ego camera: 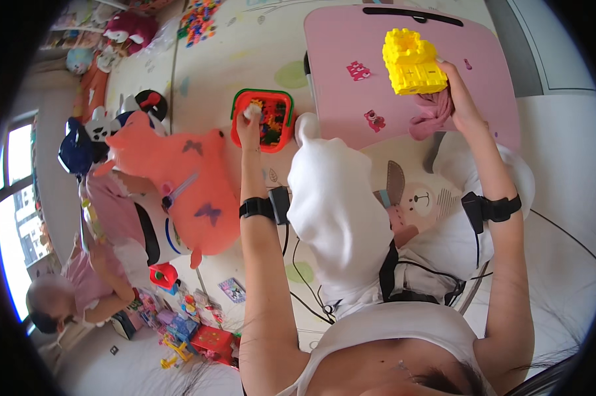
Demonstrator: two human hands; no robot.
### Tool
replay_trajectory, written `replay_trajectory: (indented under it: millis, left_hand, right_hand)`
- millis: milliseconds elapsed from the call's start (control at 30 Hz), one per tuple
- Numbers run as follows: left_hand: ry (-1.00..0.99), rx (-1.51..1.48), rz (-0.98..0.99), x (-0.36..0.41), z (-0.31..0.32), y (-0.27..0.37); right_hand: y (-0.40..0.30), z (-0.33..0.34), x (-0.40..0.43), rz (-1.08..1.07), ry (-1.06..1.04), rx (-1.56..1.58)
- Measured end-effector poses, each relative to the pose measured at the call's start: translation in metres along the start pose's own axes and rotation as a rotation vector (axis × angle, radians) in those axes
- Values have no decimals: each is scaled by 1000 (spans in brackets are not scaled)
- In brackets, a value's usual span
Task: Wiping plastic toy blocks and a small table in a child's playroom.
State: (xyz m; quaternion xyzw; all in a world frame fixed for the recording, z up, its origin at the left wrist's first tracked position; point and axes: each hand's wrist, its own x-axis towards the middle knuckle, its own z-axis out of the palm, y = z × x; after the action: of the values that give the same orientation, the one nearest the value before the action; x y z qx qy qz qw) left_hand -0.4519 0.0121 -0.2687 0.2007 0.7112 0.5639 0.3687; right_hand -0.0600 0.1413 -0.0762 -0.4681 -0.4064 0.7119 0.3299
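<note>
My right hand (458, 96) grips a bulky yellow plastic toy (414, 67) built of interlocking pieces, some marked with plus and minus signs. It is held over a pink folding lap table (337, 99). A crumpled pink cloth (432, 114) shows just below the toy, beside my palm; whether my fingers also hold it is hidden. My left hand (248, 131) reaches over a red plastic basket (286, 141) with a green rim. A small whitish thing (252, 110) is at its fingertips, next to a yellow piece. Several coloured plastic pieces (273, 121) lie inside the basket.
An orange inflatable animal (179, 183) stands left of my left arm. Another person (95, 282) is at the far left. Loose coloured pieces (199, 22) lie on the patterned play mat (218, 59). Toys (179, 326) crowd the lower left. Black cables (303, 277) run beside my legs.
</note>
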Motion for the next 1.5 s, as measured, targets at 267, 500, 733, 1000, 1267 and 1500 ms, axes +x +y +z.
replay_trajectory:
  millis: [267, 500, 733, 1000, 1267, 1500]
  left_hand:
    - [-239, 831, 8, 15, 28, -60]
    - [-191, 944, 237, 13, 10, -29]
    - [-178, 278, 546, -75, 64, 174]
    - [-901, -28, 151, -172, 146, 248]
    - [-845, -618, -30, -198, 195, 232]
    - [-744, -678, -17, -181, 206, 233]
  right_hand:
    - [-14, 7, -13, 5, 168, 28]
    - [-17, 28, -10, -29, 172, 12]
    - [-17, 21, -17, -77, 142, 100]
    - [-37, 28, -49, 29, -295, 270]
    - [-40, 23, -58, 73, -266, 267]
    - [-41, -11, -41, -251, -173, 145]
